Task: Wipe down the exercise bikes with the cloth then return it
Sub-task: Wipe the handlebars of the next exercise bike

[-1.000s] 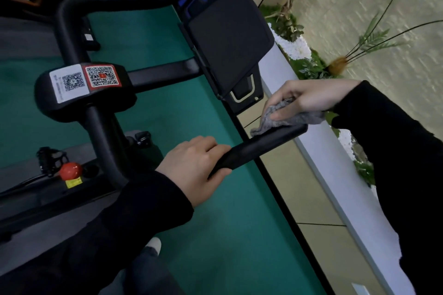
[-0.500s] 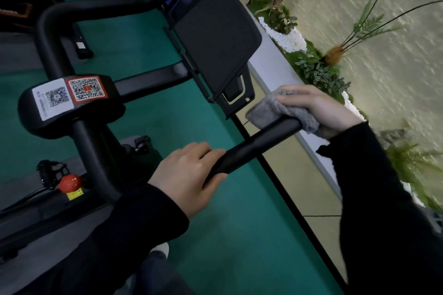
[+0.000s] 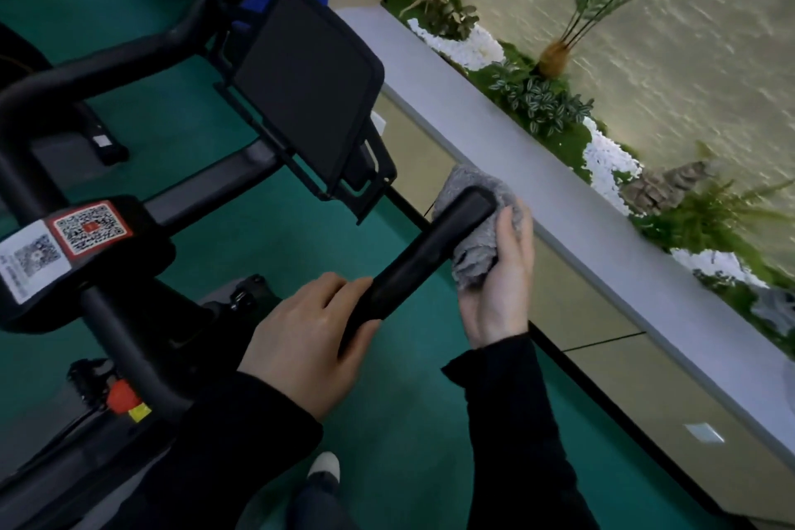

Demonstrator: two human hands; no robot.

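The left hand (image 3: 301,340) wraps the handlebar (image 3: 426,254); the right hand (image 3: 499,301) cups the grey cloth (image 3: 475,262) between fingers (image 3: 511,228) and bar. Seemingly soft: grip it bunched.

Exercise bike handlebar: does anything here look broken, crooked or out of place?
Nothing stands out. The left hand grips the handlebar, the right hand holds the grey cloth against its tip, and the screen looks intact.

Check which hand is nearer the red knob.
Left. The left hand grips the handlebar right of the red knob; the right hand holds the cloth at the bar's far end, farther off.
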